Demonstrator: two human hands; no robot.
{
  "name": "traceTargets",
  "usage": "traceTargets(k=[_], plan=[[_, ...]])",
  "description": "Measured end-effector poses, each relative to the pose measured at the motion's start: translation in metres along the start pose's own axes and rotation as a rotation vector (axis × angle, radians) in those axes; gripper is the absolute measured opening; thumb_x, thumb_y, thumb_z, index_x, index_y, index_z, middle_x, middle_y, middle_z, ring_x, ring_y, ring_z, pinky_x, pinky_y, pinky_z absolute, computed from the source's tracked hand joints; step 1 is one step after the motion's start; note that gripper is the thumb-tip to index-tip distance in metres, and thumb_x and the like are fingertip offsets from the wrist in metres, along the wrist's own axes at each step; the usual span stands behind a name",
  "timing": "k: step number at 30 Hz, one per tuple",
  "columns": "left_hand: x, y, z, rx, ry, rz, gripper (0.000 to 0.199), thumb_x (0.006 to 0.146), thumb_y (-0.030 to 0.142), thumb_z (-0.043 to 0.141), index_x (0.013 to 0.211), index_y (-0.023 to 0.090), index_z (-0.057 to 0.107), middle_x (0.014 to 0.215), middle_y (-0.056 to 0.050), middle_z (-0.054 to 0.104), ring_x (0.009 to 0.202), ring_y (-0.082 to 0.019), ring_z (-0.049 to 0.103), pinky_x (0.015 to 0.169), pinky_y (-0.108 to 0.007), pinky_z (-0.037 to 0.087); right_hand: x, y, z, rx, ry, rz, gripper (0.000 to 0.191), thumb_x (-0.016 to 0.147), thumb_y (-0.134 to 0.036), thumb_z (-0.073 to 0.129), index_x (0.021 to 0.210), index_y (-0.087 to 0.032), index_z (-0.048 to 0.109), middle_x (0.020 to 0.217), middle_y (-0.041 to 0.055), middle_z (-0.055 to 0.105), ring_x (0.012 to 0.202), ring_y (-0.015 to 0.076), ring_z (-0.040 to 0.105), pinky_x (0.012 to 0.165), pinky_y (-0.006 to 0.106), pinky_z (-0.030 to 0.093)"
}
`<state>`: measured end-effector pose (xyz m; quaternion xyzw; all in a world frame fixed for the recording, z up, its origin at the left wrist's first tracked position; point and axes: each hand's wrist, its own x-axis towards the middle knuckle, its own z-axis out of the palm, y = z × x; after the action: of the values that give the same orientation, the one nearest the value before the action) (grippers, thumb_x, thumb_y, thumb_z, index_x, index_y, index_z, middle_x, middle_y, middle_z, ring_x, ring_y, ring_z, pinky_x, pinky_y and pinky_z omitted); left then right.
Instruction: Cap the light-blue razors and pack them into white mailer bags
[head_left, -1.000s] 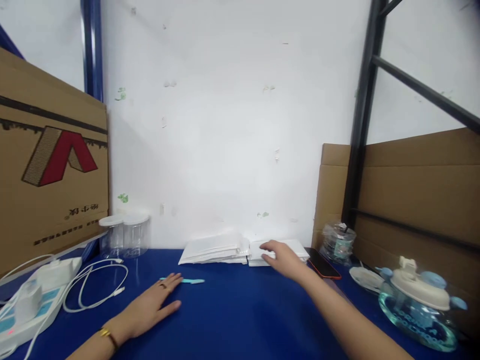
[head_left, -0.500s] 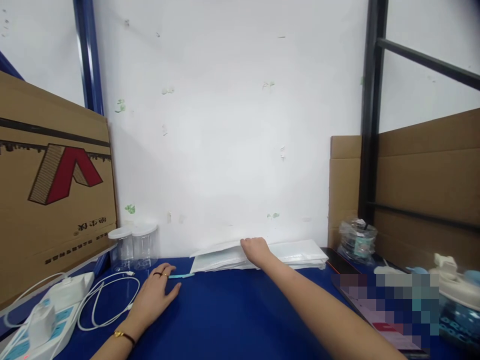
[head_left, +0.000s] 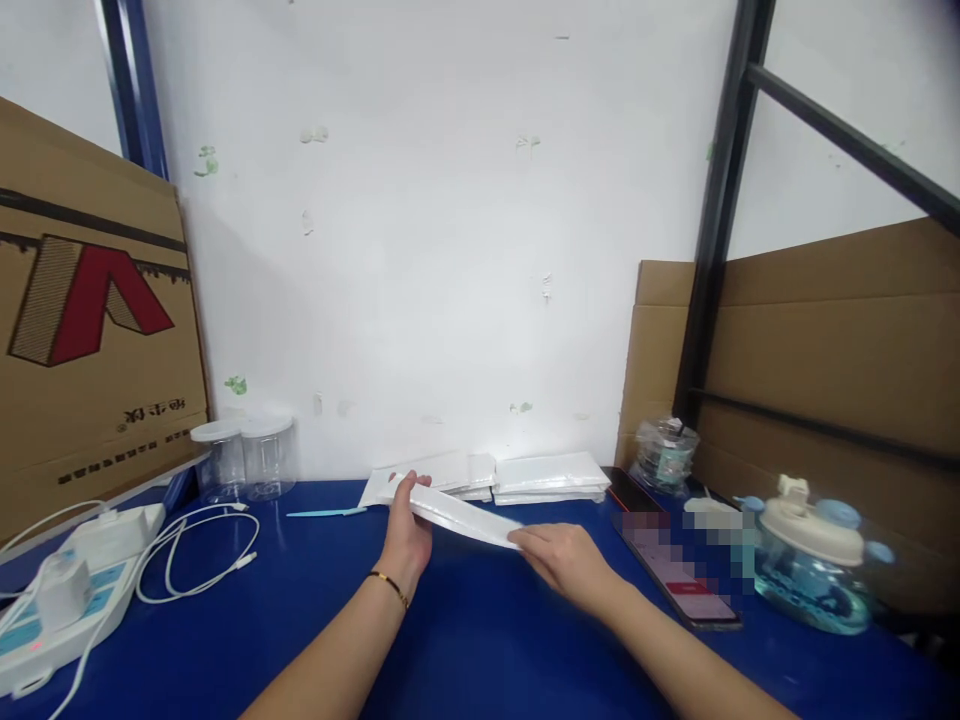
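Both hands grip a long, flat white packet (head_left: pixel 469 520), tilted so that its right end is lower. My left hand (head_left: pixel 407 532) closes round its left part, thumb on top. At the right end, my right hand (head_left: pixel 562 558) pinches it between thumb and fingers. A hole shows near the packet's left end. Behind it, against the wall, lie similar white packets in two piles, a left pile (head_left: pixel 442 468) and a right pile (head_left: pixel 553 474). The held packet partly hides the left pile. A thin light-blue stick (head_left: pixel 326 513) lies left of the piles on the blue table (head_left: pixel 480 640).
At left are a white power strip (head_left: pixel 97 610), a coiled white cable (head_left: pixel 199 555), two clear lidded jars (head_left: pixel 266 460) and a cardboard box (head_left: pixel 112 350). To the right lie a phone (head_left: pixel 697 595), a water bottle (head_left: pixel 814 560) and a plastic-wrapped container (head_left: pixel 665 455).
A white packet has come off the piles towards me. My left hand has left the table by the blue stick and now holds it too. The view has shifted slightly.
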<state>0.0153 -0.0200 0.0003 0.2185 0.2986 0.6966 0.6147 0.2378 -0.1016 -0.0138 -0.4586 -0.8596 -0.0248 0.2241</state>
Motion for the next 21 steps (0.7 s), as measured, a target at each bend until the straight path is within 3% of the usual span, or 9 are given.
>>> traceTargets(k=[2,5,7,12,16,21], plan=[[0.000,-0.005,0.011,0.031,-0.008,0.108,0.052,0.076,0.036,0.063,0.122,0.031,0.039,0.093,0.002,0.060,0.098,-0.015,0.059,0.086,-0.029,0.047,-0.009,0.008,0.002,0.125,-0.030,0.069,0.041,0.085,-0.036,0.051,0.125,-0.030,0.051,0.126,0.0056,0.057,0.111,0.0254,0.054,0.094,0.039,0.041],[-0.007,-0.009,0.027,0.115,-0.083,0.215,0.057,0.072,0.036,0.068,0.122,0.033,0.040,0.097,0.002,0.059,0.100,-0.016,0.058,0.089,-0.031,0.045,-0.015,0.024,0.007,0.330,-0.086,0.219,0.100,0.058,-0.048,0.076,0.141,-0.024,0.028,0.145,0.0110,0.033,0.129,0.0307,0.035,0.105,0.043,0.030],[-0.013,-0.007,0.037,0.131,-0.140,0.258,0.059,0.071,0.035,0.069,0.123,0.032,0.041,0.100,0.001,0.059,0.100,-0.015,0.057,0.090,-0.031,0.043,-0.018,0.035,0.013,0.433,-0.133,0.280,0.117,0.049,-0.050,0.079,0.144,-0.020,0.019,0.147,0.0141,0.026,0.132,0.0322,0.028,0.108,0.044,0.026],[-0.024,0.003,0.061,0.137,-0.229,0.321,0.059,0.071,0.034,0.069,0.123,0.030,0.040,0.098,0.001,0.060,0.096,-0.013,0.058,0.089,-0.028,0.042,-0.019,0.047,0.025,0.491,-0.171,0.275,0.118,0.047,-0.050,0.080,0.144,-0.020,0.020,0.147,0.0142,0.026,0.134,0.0334,0.025,0.109,0.047,0.021],[-0.028,0.012,0.073,0.152,-0.213,0.348,0.059,0.071,0.034,0.068,0.122,0.028,0.040,0.096,0.001,0.059,0.093,-0.013,0.058,0.086,-0.028,0.043,-0.015,0.040,0.028,0.464,-0.138,0.270,0.115,0.048,-0.053,0.079,0.143,-0.019,0.024,0.146,0.0147,0.029,0.133,0.0340,0.027,0.109,0.048,0.021],[-0.028,0.030,0.080,0.200,-0.236,0.372,0.059,0.070,0.036,0.068,0.121,0.027,0.040,0.095,0.000,0.058,0.094,-0.014,0.057,0.083,-0.028,0.044,-0.008,0.024,0.023,0.476,-0.073,0.205,0.087,0.062,-0.050,0.073,0.136,-0.022,0.037,0.135,0.0105,0.046,0.121,0.0289,0.044,0.103,0.042,0.033]])
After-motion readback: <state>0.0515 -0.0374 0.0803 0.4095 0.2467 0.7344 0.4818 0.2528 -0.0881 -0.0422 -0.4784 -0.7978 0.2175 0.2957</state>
